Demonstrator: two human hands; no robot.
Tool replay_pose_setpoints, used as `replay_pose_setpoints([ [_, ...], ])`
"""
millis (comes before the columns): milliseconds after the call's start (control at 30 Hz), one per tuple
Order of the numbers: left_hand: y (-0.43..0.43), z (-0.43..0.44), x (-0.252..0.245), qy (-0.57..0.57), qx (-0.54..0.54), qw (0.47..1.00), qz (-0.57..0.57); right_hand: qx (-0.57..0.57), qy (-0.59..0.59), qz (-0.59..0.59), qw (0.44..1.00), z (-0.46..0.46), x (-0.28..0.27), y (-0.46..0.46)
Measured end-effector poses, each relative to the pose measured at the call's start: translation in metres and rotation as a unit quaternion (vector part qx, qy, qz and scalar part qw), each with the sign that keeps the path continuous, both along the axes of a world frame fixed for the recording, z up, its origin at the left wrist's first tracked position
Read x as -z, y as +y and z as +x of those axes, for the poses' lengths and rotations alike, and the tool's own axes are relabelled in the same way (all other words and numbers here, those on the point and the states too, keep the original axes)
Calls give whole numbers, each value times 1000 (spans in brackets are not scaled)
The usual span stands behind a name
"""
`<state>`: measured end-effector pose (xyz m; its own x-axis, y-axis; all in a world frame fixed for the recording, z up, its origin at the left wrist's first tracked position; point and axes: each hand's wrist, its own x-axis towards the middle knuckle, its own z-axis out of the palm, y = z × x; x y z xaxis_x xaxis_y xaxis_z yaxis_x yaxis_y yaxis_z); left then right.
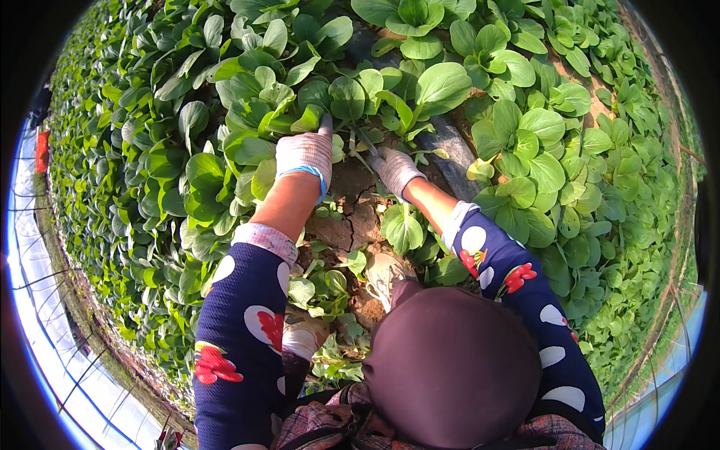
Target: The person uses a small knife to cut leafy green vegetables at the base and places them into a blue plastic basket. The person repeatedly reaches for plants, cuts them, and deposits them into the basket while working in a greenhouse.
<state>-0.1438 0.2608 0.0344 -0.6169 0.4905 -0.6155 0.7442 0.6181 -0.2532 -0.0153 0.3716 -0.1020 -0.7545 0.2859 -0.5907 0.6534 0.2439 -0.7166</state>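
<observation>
My left hand (308,152), in a pale knit glove with a blue band at the wrist, reaches among leafy green plants (264,112) that look like bok choy. Its fingers are partly under the leaves, so its grip is hidden. My right hand (394,169), gloved too, is closed around the handle of a thin-bladed tool (365,139), apparently a knife or sickle. The blade points up and left, beside the pale stems of a plant between my hands. Green leaves (347,98) hang just above the blade.
Cracked bare soil (351,222) lies below my hands, with small plants around it. A strip of dark plastic film (450,152) runs to the right. A shoe (385,275) stands on the soil near my knee (455,365). Dense leafy rows spread on both sides.
</observation>
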Motion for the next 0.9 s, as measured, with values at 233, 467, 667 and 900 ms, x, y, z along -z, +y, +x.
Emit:
replay_pose_setpoints([
  [233, -21, -19, 12, 0, -33, 999, 13, -35, 39, 45, 998, 0, 14, -5],
  [467, -35, -22, 24, 18, -9, 1000, 10, -48, 32, 57, 997, -5, -1, -13],
  [667, -45, -25, 34, 15, -21, 999, 33, -54, 56, 96, 992, -13, -8, -12],
  [900, -45, -30, 37, 1, -58, 998, 23, -75, 37, 100, 991, -22, -1, -11],
])
